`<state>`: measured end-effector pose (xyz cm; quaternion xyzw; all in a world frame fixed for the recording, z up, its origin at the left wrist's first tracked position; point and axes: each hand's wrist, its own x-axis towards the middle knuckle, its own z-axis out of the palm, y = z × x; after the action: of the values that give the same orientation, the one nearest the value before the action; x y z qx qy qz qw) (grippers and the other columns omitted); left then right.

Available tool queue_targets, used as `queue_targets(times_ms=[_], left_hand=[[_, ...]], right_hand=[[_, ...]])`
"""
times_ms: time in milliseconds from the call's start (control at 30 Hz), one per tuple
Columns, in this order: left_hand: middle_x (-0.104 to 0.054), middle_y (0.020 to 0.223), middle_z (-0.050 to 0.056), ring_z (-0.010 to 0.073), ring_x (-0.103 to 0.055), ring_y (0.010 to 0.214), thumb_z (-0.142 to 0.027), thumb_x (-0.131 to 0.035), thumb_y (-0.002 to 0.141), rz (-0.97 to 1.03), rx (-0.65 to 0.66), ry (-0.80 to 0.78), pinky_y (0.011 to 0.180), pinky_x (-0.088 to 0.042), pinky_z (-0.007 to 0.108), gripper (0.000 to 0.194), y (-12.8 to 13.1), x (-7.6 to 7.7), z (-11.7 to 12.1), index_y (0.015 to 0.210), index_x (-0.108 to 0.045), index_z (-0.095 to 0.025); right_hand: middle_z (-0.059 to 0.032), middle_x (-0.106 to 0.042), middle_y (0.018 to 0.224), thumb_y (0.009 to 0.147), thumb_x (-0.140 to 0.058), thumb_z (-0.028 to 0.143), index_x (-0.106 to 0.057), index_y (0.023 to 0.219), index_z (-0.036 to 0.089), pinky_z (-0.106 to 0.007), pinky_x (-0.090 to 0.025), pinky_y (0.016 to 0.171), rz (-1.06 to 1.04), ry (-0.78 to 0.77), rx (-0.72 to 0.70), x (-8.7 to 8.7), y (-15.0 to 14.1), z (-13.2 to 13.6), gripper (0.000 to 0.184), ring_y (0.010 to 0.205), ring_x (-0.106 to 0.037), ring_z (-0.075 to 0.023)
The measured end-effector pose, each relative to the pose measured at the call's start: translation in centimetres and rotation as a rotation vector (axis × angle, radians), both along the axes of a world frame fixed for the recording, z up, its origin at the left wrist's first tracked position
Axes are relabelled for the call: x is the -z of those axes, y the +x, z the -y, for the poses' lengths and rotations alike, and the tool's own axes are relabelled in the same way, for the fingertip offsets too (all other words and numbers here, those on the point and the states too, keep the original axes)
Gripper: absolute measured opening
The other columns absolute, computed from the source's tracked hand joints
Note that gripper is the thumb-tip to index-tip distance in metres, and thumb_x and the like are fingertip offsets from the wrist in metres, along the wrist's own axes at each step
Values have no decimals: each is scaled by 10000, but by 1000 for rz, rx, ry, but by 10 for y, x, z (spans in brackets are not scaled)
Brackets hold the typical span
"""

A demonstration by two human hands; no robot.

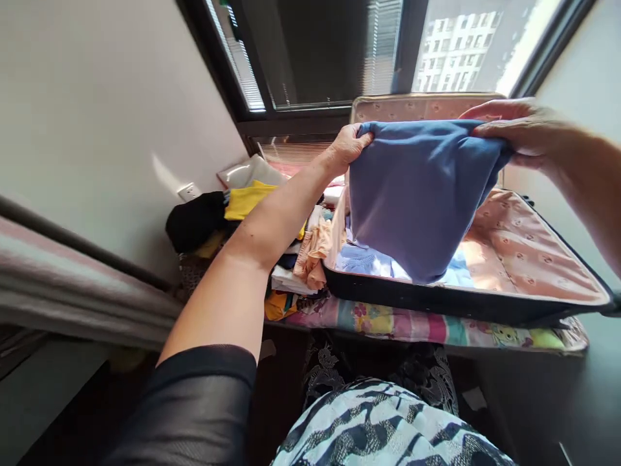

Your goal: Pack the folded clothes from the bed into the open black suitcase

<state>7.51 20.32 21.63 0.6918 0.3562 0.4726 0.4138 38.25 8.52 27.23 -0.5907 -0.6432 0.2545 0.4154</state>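
Note:
A folded piece of blue clothing hangs in the air between my two hands, above an open suitcase. My left hand pinches its upper left corner, thumb in front. At the upper right, my right hand grips the cloth between thumb and fingers. Below it, light-blue clothes lie in the left part of the suitcase, partly hidden by the hanging cloth. The pink patterned lining shows at the right. What kind of garment I hold cannot be made out.
Left of the suitcase are piled clothes, including a black bundle, a yellow piece and a peach garment. The suitcase rests on a colourful padded cover by the window. A curtain hangs at the left.

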Motion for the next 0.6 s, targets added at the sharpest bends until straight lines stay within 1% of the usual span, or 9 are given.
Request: queue_targets(times_ms=[67,133,200,267,333,400,500,567,600], left_hand=[[-680,854,1,189,-700,1008,-378,-799,1058,44,35,-28,974,-584,332,276,33,17,-2,950,-610,-209],[-670,903,-2,185,-697,1057,-373,-769,1084,74,50,-50,1027,-583,354,264,60,35,-4,984,-597,-201],[-641,941,-7,185,-709,1092,-342,-711,1121,100,57,-87,1045,-587,378,223,82,56,-3,1030,-590,-179],[-616,975,-9,184,-717,1108,-296,-685,1132,132,61,-131,1042,-593,388,180,99,78,-3,1068,-587,-160],[-608,1006,-8,177,-716,1105,-251,-717,1109,173,56,-179,1035,-601,386,163,111,96,-4,1096,-586,-155],[-608,1029,-3,176,-713,1098,-223,-766,1073,205,42,-239,1030,-609,386,197,122,112,-11,1117,-585,-159],[-616,1018,5,177,-717,1063,-219,-792,1050,205,5,-335,1013,-622,389,214,137,139,-34,1111,-593,-170],[-626,989,10,174,-720,1022,-219,-782,1048,187,-52,-398,993,-628,387,188,147,164,-54,1077,-603,-172],[-634,977,15,175,-720,1004,-223,-781,1044,179,-98,-432,983,-631,390,181,151,180,-64,1056,-608,-172]], right_hand=[[-221,-757,1403,1100,-682,216,-703,1530,131,-301,-520,727,71,-9,76,10,36,-5,439,1153,-781,-242],[-212,-779,1354,1084,-694,328,-716,1510,129,-346,-549,758,155,-26,155,22,64,-7,471,1212,-767,-285],[-191,-795,1319,1066,-691,394,-732,1487,135,-353,-565,777,232,-48,204,34,85,-6,497,1217,-765,-278],[-169,-805,1285,1057,-703,378,-744,1461,132,-341,-566,781,271,-85,233,43,100,-2,475,1186,-769,-251],[-148,-811,1249,1051,-722,334,-748,1448,136,-327,-557,776,261,-114,242,49,111,-1,444,1132,-770,-216],[-132,-810,1211,1034,-752,326,-763,1428,152,-302,-547,780,237,-130,242,54,121,-6,431,1069,-759,-173],[-118,-789,1132,1019,-787,321,-771,1409,120,-261,-496,763,232,-175,243,70,131,-34,439,925,-689,-87],[-97,-764,1065,1023,-803,283,-766,1369,58,-257,-436,730,248,-236,248,94,133,-63,415,822,-593,-45],[-83,-746,1033,1031,-803,265,-762,1334,35,-260,-408,715,257,-272,256,111,134,-80,382,786,-541,-35]])
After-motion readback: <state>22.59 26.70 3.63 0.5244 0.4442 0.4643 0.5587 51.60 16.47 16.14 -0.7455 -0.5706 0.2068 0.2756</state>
